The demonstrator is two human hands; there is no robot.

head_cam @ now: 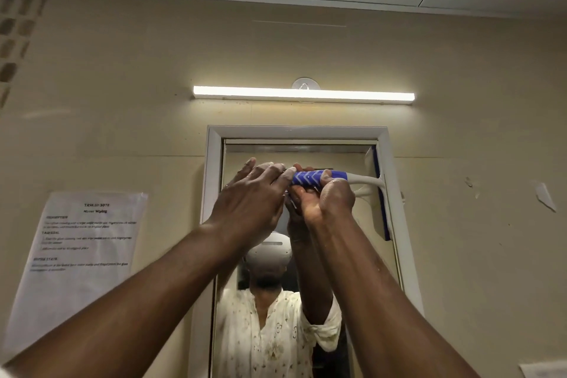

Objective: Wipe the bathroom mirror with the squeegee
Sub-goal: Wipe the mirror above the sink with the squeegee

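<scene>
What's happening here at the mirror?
A person is wiping a bathroom mirror with a blue-and-white squeegee. The right hand grips the blue handle, and the left hand rests its fingers on the end of the handle. The blade stands upright along the mirror's right edge, near the top corner of the white frame. A lit tube light hangs above, and a printed sheet is stuck to the wall at left.
</scene>
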